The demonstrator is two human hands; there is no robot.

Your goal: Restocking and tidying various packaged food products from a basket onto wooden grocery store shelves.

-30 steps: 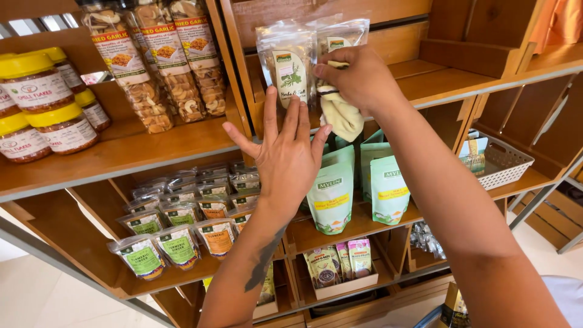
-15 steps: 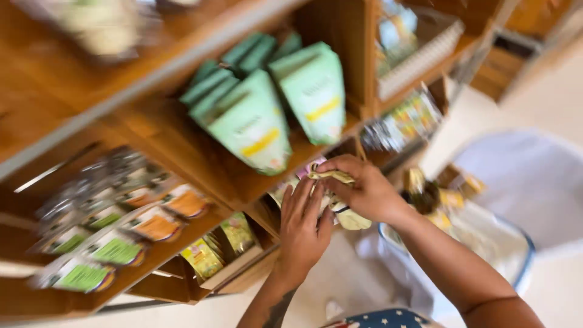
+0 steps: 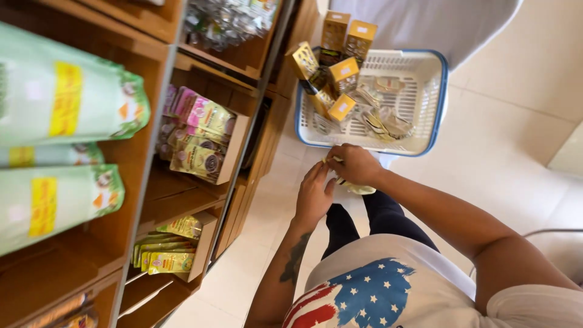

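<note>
My right hand [image 3: 354, 164] grips a small clear packet [image 3: 355, 187] with pale contents, held in front of my body just below the near rim of a white basket with a blue rim [image 3: 434, 109]. My left hand [image 3: 314, 197] is beside it with fingers straight, touching the packet's left edge. The basket sits on the floor and holds yellow boxes [image 3: 343, 68] and several clear packets [image 3: 382, 121]. Most of the held packet is hidden under my right hand.
Wooden shelves [image 3: 152, 91] rise on the left, with large green pouches [image 3: 67, 109] on an upper shelf, pink and yellow sachets in a box [image 3: 203, 136] below, and green-yellow sachets [image 3: 167, 252] in the lowest box. Pale tiled floor [image 3: 504, 164] lies to the right.
The view swung from the shelves down to the floor. Both hands came down from the upper shelf with the packet and now hover by the basket.
</note>
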